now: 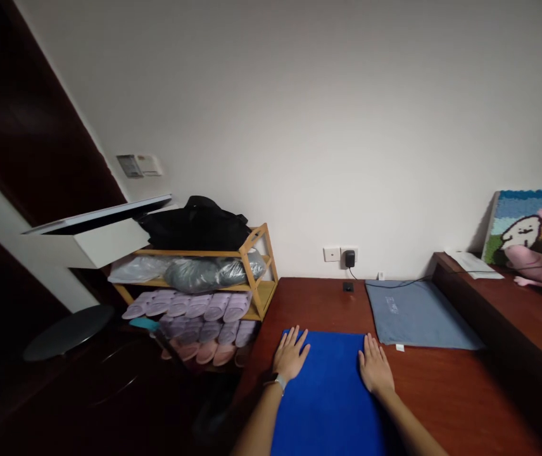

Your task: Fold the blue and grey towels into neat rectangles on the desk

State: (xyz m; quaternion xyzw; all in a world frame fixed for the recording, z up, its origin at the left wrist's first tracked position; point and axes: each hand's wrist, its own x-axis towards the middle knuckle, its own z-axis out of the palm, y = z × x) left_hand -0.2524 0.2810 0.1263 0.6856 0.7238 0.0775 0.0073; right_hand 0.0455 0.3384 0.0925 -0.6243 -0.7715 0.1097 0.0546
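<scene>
1 left hand (290, 356), watch (279, 381) at its wrist, lies palm down, fingers spread, on the far left corner of the blue cloth (330, 392); 1 right hand (376, 367) lies flat at the far right corner, fingers nearly together, thumb out. Blue cloth is laid flat on the desk (446, 392), running out of view at the near side, with a grey cloth (418, 316) farther right. At the far wall, 1 plug (349, 258), cord trailing right; left of desk, a rack (248, 266) holding slippers (216, 306) and a bag (195, 225).
</scene>
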